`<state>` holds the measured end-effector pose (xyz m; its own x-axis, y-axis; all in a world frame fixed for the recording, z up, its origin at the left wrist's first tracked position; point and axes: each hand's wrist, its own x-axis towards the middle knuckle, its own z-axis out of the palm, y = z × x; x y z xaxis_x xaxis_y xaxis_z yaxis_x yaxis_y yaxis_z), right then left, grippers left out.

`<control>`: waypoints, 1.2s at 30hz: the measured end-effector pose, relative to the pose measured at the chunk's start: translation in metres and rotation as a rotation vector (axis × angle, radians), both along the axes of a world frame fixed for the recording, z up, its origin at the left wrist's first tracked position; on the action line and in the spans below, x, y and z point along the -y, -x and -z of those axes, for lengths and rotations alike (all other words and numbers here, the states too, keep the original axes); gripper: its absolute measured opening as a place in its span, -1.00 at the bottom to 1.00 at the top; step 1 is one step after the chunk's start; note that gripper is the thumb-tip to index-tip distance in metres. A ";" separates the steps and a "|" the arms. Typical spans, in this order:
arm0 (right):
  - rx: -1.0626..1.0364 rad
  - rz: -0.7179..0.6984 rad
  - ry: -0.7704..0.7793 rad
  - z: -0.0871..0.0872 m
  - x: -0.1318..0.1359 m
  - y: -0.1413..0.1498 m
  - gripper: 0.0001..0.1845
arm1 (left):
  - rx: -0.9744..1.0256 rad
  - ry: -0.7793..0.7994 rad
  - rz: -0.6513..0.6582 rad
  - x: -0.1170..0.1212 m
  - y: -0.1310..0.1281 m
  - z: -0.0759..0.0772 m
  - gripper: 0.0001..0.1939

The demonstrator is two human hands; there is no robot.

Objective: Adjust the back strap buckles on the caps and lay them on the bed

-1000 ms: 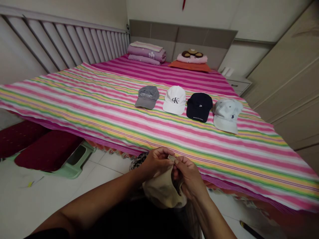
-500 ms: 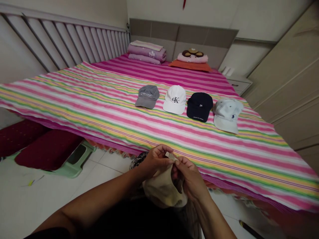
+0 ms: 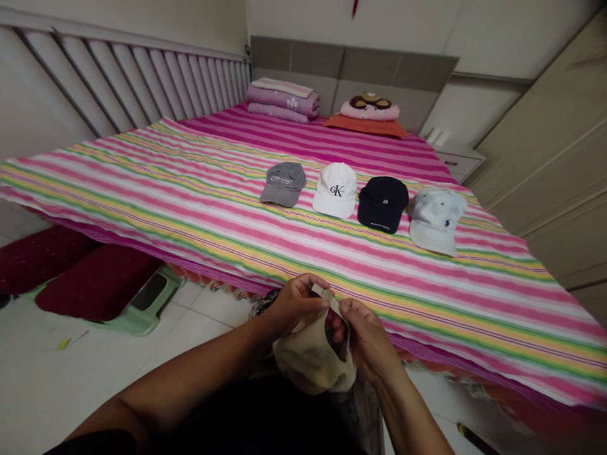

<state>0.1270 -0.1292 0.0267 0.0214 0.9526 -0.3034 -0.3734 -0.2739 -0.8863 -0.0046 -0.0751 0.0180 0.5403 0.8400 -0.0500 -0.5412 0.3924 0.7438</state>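
A white baseball cap (image 3: 336, 205) with dark "CK" lettering lies on the striped bed sheet (image 3: 199, 202). Nearer the person than the white cap and well apart from it, a beige cap (image 3: 301, 361) is held up, its opening showing. Both hands grasp it: the left hand (image 3: 296, 304) pinches its strap (image 3: 323, 292) between thumb and fingers, and the right hand (image 3: 365, 328) pinches the band just beside the left thumb.

Left of the white cap lies a grey baseball cap (image 3: 283, 184) with pale script. Just right of it sits a navy baseball cap (image 3: 383, 207); farther right, a pale baseball cap (image 3: 434, 221) with a small dark emblem. Well behind the white cap, to its left, is folded purple bedding (image 3: 279, 104).
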 end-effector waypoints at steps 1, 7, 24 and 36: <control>0.002 -0.006 0.001 0.001 0.000 0.000 -0.76 | -0.002 0.003 0.009 0.000 0.000 0.001 -0.66; -0.014 -0.005 0.012 0.000 0.000 0.002 -0.76 | -0.012 0.022 0.035 0.003 0.000 0.002 -0.65; -0.078 0.001 0.023 -0.002 -0.002 0.002 -0.76 | -0.040 0.059 -0.013 0.005 -0.001 -0.004 -0.68; -0.029 -0.033 0.030 0.008 -0.002 0.003 -0.79 | -0.167 0.043 -0.206 0.000 -0.003 -0.001 -0.63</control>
